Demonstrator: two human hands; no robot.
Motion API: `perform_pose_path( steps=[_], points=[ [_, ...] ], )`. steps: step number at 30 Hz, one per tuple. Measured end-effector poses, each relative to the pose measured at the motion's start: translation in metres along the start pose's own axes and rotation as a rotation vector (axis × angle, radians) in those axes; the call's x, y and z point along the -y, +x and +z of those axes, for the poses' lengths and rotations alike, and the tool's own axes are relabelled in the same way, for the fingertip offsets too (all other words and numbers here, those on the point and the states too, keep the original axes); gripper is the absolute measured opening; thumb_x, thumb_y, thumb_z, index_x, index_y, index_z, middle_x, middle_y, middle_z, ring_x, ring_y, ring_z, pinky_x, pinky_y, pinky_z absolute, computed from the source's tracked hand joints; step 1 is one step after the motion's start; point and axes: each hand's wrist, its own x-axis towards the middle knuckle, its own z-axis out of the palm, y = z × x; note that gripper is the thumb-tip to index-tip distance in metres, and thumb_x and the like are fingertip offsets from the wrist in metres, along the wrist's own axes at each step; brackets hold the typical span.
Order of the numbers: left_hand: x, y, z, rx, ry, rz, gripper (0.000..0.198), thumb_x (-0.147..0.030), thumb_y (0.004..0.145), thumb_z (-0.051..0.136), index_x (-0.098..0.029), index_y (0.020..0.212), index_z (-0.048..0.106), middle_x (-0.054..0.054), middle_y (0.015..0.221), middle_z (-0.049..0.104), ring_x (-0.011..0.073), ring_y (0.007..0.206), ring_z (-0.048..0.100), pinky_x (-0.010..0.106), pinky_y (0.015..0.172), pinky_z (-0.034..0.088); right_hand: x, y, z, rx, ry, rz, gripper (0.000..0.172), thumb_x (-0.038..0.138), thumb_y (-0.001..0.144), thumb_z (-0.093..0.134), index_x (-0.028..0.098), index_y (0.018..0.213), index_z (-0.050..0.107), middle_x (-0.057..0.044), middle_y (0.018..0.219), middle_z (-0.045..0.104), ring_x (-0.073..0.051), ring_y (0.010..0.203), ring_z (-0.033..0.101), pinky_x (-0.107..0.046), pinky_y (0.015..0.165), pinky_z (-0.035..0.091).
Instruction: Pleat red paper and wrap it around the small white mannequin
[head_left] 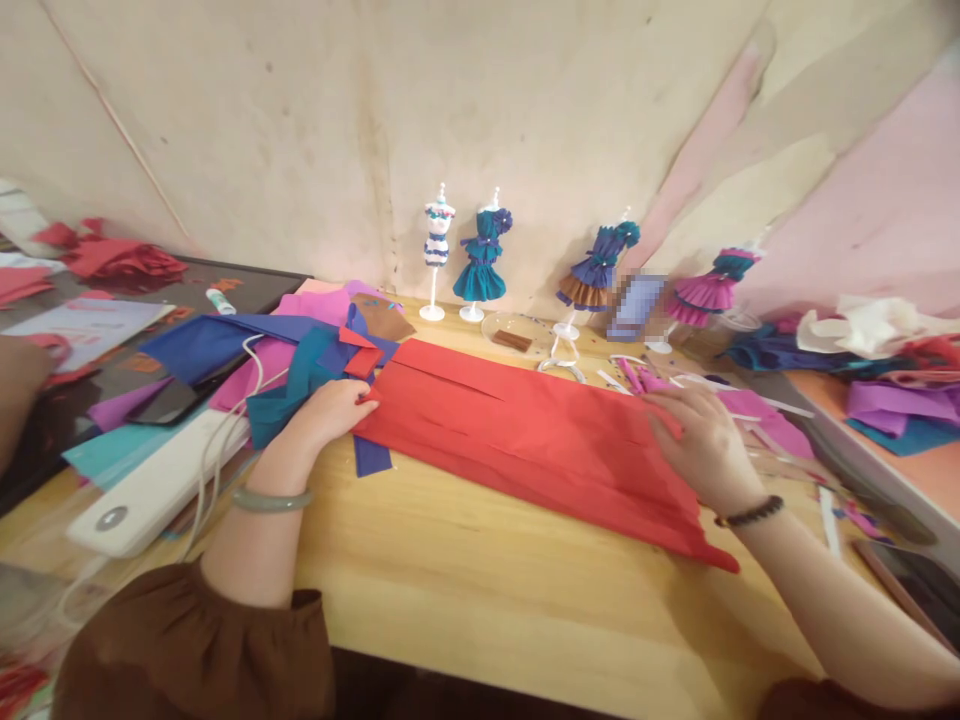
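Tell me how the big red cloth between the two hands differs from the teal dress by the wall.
The red cloth lies spread on the table, while the teal dress hangs upright on a white stand.
The red cloth looks far larger than the teal dress.
The left hand and right hand touch the red cloth; neither touches the teal dress.
Both look like fabric.

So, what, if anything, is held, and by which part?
A long red fabric sheet: left grip touches its left end, right grip its right end. Whether either pinches it cannot be told.
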Motion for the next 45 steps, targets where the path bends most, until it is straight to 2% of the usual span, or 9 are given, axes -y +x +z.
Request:
perform_pose_path(
  steps=[1, 4, 9, 15, 19, 23, 27, 34, 45],
  points=[
    [0.0, 0.0, 0.0, 0.002, -0.002, 0.002, 0.022, -0.035, 0.083, 0.049, -0.019, 0.074, 0.06, 0.007, 0.082, 0.071, 0.0216, 0.075, 0.065, 0.028, 0.063, 0.039, 0.006, -0.011, 0.0, -0.035, -0.039, -0.099, 0.028, 0.03, 0.092, 0.049, 0.015, 0.099, 0.07, -0.015, 0.108, 0.07, -0.028, 0.106, 0.06, -0.044, 0.098, 0.042],
    [0.001, 0.0, 0.0, 0.001, -0.005, 0.008, 0.024, -0.037, 0.083, 0.046, -0.019, 0.074, 0.059, 0.007, 0.083, 0.071, 0.0216, 0.074, 0.064, 0.028, 0.063, 0.04, 0.014, -0.043, 0.001, 0.125, -0.059, -0.232, 0.03, 0.035, 0.095, 0.045, 0.017, 0.099, 0.069, -0.013, 0.099, 0.072, -0.026, 0.091, 0.067, -0.042, 0.087, 0.05],
    [0.0, 0.0, 0.0, -0.01, 0.026, 0.004, 0.025, -0.039, 0.083, 0.045, -0.02, 0.073, 0.057, 0.006, 0.082, 0.07, 0.0212, 0.074, 0.064, 0.028, 0.062, 0.039, 0.002, -0.075, -0.002, 0.371, 0.017, -0.056, 0.033, 0.046, 0.092, 0.047, 0.022, 0.095, 0.068, -0.009, 0.097, 0.074, -0.024, 0.085, 0.071, -0.037, 0.077, 0.056],
    [-0.004, -0.003, -0.004, 0.002, 0.031, -0.012, 0.026, -0.042, 0.081, 0.045, -0.02, 0.071, 0.056, 0.006, 0.078, 0.069, 0.0215, 0.069, 0.063, 0.028, 0.059, 0.037, -0.004, -0.088, -0.017, 0.514, 0.118, 0.068, 0.028, 0.043, 0.09, 0.051, 0.023, 0.094, 0.069, -0.006, 0.092, 0.075, -0.02, 0.077, 0.07, -0.03, 0.071, 0.056],
    [-0.004, -0.004, -0.005, 0.0, 0.031, -0.01, 0.028, -0.043, 0.081, 0.043, -0.021, 0.071, 0.055, 0.007, 0.078, 0.069, 0.0223, 0.071, 0.063, 0.028, 0.06, 0.037, 0.005, -0.092, -0.025, 0.442, 0.143, -0.006, 0.029, 0.041, 0.091, 0.048, 0.023, 0.081, 0.068, -0.006, 0.086, 0.073, -0.02, 0.077, 0.069, -0.032, 0.073, 0.055],
    [-0.001, -0.003, -0.004, 0.002, 0.032, -0.015, 0.03, -0.044, 0.082, 0.041, -0.02, 0.077, 0.059, 0.007, 0.084, 0.071, 0.0235, 0.074, 0.064, 0.029, 0.062, 0.039, 0.006, -0.091, -0.026, 0.324, 0.135, 0.035, 0.029, 0.042, 0.092, 0.045, 0.023, 0.088, 0.066, -0.009, 0.091, 0.074, -0.023, 0.084, 0.07, -0.035, 0.077, 0.056],
    [0.0, -0.003, -0.003, -0.009, 0.043, -0.022, 0.033, -0.042, 0.086, 0.039, -0.019, 0.085, 0.063, 0.008, 0.09, 0.072, 0.0242, 0.079, 0.066, 0.029, 0.067, 0.041, -0.002, -0.086, -0.017, 0.306, 0.076, 0.091, 0.033, 0.044, 0.093, 0.04, 0.023, 0.09, 0.065, -0.008, 0.086, 0.075, -0.024, 0.077, 0.072, -0.035, 0.071, 0.057],
    [-0.006, -0.004, -0.001, -0.042, 0.053, -0.033, 0.033, -0.04, 0.091, 0.039, -0.02, 0.095, 0.065, 0.009, 0.096, 0.074, 0.0237, 0.086, 0.067, 0.027, 0.073, 0.044, -0.019, -0.088, 0.002, 0.245, -0.059, -0.004, 0.033, 0.039, 0.094, 0.038, 0.022, 0.097, 0.066, -0.008, 0.093, 0.076, -0.025, 0.081, 0.073, -0.038, 0.073, 0.059],
    [-0.007, 0.0, 0.008, -0.061, 0.063, -0.07, 0.036, -0.04, 0.095, 0.037, -0.019, 0.103, 0.065, 0.012, 0.11, 0.072, 0.0276, 0.1, 0.067, 0.031, 0.08, 0.045, -0.027, -0.092, 0.008, 0.204, -0.131, -0.012, 0.034, 0.042, 0.094, 0.037, 0.023, 0.093, 0.066, -0.008, 0.091, 0.076, -0.025, 0.076, 0.073, -0.036, 0.062, 0.058]
  ],
)
